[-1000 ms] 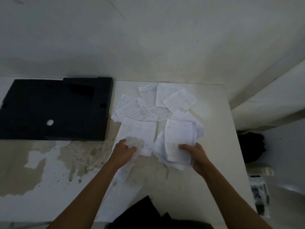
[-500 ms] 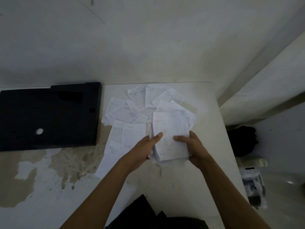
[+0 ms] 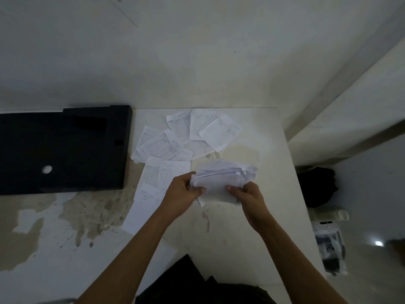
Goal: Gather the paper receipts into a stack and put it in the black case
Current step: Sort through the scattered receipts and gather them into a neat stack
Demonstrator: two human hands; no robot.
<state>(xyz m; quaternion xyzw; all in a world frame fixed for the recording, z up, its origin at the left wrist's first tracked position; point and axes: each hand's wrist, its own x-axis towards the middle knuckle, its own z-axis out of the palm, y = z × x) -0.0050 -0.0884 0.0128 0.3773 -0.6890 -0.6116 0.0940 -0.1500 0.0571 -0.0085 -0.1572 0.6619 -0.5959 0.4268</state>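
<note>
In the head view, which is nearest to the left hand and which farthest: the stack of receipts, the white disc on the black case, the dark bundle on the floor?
1. The stack of receipts: gripped by the left hand itself, together with the right hand.
2. The white disc: to its left, on the black case.
3. The dark bundle: far right, beyond the table edge.

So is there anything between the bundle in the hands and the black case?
Nothing upright blocks the way. Both the left hand and the right hand grip the receipt bundle. Between it and the black case on the left lie only loose receipts, flat on the table.
</note>
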